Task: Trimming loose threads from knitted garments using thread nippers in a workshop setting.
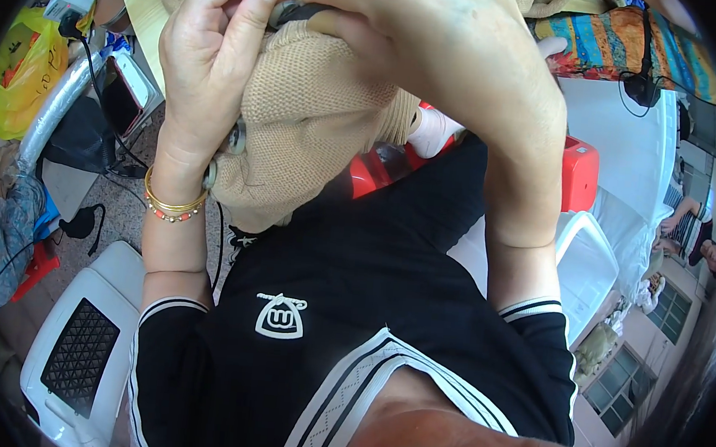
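A tan knit garment (300, 110) with a row of buttons along its left edge hangs in front of me, bunched up above my lap. One button (238, 137) shows beside my left wrist. My left hand (207, 52) is closed in a pinch at the garment's upper edge; what lies between thumb and forefinger is too small to make out. Across from it, my right hand (374, 23) grips the knit, its fingers partly hidden behind the hand. Between the two sets of fingertips sits a dark piece (299, 13) with a button next to it.
At left are a yellow plastic bag (19, 92), a phone (124, 96) and a cable. A white chair-like piece with a black lattice panel (82, 357) stands lower left. On the right are a red box (580, 175), a clear plastic bin (581, 279), striped cloth (616, 46) and another person (694, 225).
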Demonstrator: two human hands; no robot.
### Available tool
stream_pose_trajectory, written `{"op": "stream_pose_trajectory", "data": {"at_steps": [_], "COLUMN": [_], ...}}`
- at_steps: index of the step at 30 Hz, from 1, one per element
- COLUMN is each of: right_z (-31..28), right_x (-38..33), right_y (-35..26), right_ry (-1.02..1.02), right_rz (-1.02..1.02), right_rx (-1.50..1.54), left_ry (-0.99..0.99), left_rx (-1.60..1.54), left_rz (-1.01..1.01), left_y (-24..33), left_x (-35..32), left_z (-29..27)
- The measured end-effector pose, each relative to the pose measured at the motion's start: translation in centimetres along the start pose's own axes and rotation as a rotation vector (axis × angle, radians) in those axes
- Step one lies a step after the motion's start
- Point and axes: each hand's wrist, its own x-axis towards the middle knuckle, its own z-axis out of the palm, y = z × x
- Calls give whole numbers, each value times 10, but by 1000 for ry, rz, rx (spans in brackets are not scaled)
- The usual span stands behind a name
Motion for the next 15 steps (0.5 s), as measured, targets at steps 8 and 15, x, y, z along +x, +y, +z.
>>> {"op": "stream_pose_trajectory", "data": {"at_steps": [8, 15], "right_z": [35, 42], "right_x": [-37, -45], "right_y": [26, 22], "right_ry": [317, 340], "right_rz": [119, 390], "right_rx": [399, 935], "left_ry": [122, -183], "left_rx": [-46, 291], "left_rz": [-51, 2], "left_y": [30, 62], "left_x": [-6, -17], "left_z": [0, -2]}}
